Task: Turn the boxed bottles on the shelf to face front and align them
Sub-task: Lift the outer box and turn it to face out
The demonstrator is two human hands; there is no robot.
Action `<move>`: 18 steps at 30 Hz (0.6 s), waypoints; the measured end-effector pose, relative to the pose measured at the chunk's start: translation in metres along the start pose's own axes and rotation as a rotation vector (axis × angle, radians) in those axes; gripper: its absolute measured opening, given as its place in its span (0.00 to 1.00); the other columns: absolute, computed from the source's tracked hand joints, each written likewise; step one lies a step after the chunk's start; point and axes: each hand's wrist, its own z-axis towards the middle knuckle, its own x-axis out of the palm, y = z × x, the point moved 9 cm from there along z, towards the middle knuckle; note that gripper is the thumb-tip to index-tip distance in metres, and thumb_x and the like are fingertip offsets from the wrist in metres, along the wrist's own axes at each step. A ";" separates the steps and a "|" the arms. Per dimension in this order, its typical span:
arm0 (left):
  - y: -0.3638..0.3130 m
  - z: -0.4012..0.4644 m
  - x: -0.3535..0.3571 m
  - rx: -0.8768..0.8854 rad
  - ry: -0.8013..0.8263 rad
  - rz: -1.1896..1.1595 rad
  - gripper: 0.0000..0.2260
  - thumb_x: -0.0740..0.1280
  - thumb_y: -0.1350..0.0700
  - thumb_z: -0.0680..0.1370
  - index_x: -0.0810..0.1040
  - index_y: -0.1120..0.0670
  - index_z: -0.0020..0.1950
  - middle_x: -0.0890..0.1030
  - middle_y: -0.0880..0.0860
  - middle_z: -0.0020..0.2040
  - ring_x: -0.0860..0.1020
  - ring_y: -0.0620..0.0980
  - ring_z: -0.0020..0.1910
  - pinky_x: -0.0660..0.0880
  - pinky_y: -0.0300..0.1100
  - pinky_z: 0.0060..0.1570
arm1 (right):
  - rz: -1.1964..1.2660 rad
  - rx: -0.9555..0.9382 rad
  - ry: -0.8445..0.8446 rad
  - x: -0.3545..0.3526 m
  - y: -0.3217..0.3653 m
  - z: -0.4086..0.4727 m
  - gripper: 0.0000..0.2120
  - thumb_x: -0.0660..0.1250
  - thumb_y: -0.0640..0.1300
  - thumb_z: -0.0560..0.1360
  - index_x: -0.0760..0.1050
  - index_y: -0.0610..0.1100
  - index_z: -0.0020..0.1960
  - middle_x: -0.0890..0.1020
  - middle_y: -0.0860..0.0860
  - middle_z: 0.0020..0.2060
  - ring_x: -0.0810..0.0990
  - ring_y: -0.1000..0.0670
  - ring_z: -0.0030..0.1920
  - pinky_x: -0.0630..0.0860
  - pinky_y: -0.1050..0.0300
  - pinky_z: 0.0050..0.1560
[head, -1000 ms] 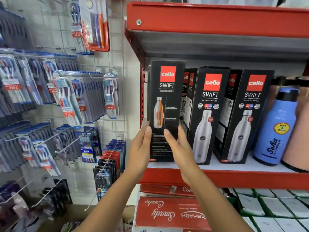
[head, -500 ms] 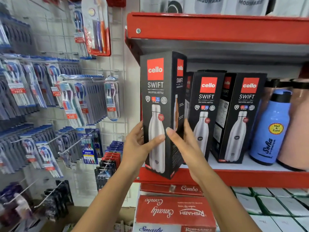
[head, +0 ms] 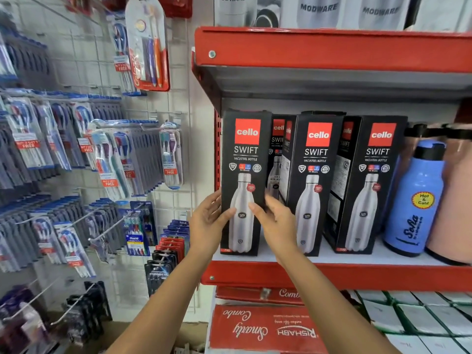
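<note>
Three black boxed bottles stand in a row on the red shelf [head: 332, 274], each printed with a white bottle. The leftmost box [head: 245, 159] stands upright at the shelf's left end with its front panel facing me. My left hand [head: 207, 221] grips its left edge and my right hand [head: 274, 221] grips its right edge. The middle box [head: 313, 180] and the right box [head: 370, 185] stand slightly turned, showing their left sides. Another box [head: 277, 149] shows behind the gap.
A blue flask [head: 416, 200] and a pink flask [head: 457, 200] stand at the shelf's right. Toothbrush packs [head: 122, 159] hang on a wire grid to the left. Red cartons [head: 260, 328] lie on the level below. An upper red shelf [head: 332, 49] overhangs.
The leftmost box was held off the shelf and rotated from its side panel to its front panel; now it stands on the shelf facing front, both hands still on it.
</note>
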 end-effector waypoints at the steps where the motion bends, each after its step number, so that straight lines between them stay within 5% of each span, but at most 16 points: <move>1: 0.003 0.000 0.001 -0.004 0.000 -0.006 0.22 0.74 0.62 0.73 0.76 0.53 0.66 0.82 0.53 0.61 0.80 0.48 0.61 0.77 0.46 0.62 | -0.001 0.008 -0.007 0.001 -0.002 0.000 0.25 0.69 0.43 0.78 0.70 0.39 0.73 0.76 0.51 0.67 0.74 0.57 0.63 0.66 0.84 0.51; 6: 0.010 0.004 0.002 0.005 0.000 0.005 0.22 0.73 0.62 0.74 0.76 0.54 0.67 0.82 0.48 0.60 0.79 0.31 0.55 0.76 0.27 0.52 | 0.001 0.042 0.007 0.006 -0.015 0.003 0.28 0.67 0.46 0.79 0.65 0.43 0.76 0.72 0.49 0.72 0.71 0.57 0.69 0.66 0.80 0.57; 12: 0.013 0.004 0.000 -0.007 -0.009 0.045 0.19 0.73 0.60 0.74 0.77 0.51 0.65 0.81 0.41 0.56 0.77 0.25 0.51 0.75 0.27 0.54 | -0.003 0.032 0.007 0.006 -0.016 0.002 0.26 0.65 0.46 0.80 0.66 0.46 0.77 0.76 0.52 0.70 0.76 0.58 0.66 0.70 0.78 0.58; 16: 0.013 -0.004 -0.005 -0.008 -0.014 0.049 0.22 0.73 0.58 0.74 0.77 0.51 0.67 0.81 0.46 0.62 0.78 0.35 0.60 0.75 0.35 0.59 | 0.014 0.011 0.007 0.006 -0.013 -0.008 0.26 0.65 0.47 0.80 0.65 0.48 0.77 0.76 0.55 0.70 0.76 0.64 0.63 0.71 0.74 0.60; 18: 0.013 -0.008 -0.006 0.003 -0.014 0.050 0.21 0.73 0.58 0.74 0.77 0.51 0.67 0.81 0.43 0.60 0.78 0.32 0.58 0.75 0.31 0.57 | 0.030 0.000 0.009 0.006 -0.013 -0.012 0.26 0.65 0.46 0.80 0.66 0.48 0.77 0.76 0.55 0.70 0.75 0.63 0.66 0.71 0.68 0.65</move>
